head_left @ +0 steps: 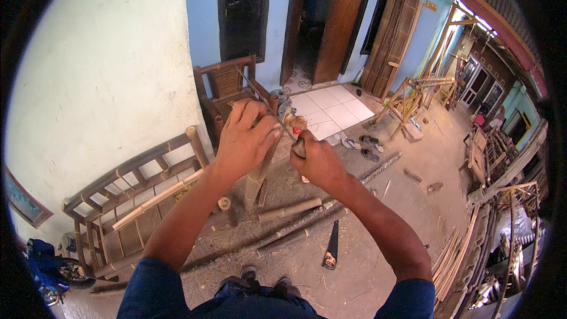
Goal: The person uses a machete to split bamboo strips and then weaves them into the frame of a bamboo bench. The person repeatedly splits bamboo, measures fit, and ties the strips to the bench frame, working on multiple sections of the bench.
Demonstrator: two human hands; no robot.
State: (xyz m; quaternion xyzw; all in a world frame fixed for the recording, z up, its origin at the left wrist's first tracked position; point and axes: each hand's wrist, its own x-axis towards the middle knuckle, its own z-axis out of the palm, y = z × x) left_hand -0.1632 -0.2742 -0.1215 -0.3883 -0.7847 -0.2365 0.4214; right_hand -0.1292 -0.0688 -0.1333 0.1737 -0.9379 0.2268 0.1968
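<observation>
My left hand [245, 136] is closed around the upper part of an upright bamboo pole [255, 186], whose top is mostly hidden by the fingers. My right hand [322, 165] grips the dark handle of a long thin tool [287, 130]. Its narrow shaft slants up and left past the left hand, toward the chair; its exact kind cannot be made out. Both forearms reach forward, with the hands close together. Below them, cut bamboo pieces [289, 210] and long dark poles [266, 241] lie on the ground.
A handsaw [332, 248] lies on the floor before my feet. A bamboo bench [139, 168] stands left, a bamboo chair [230, 80] behind my left hand. Beyond are white tiles [331, 106] and sandals [369, 147]. Bamboo strips [455, 260] are piled at right.
</observation>
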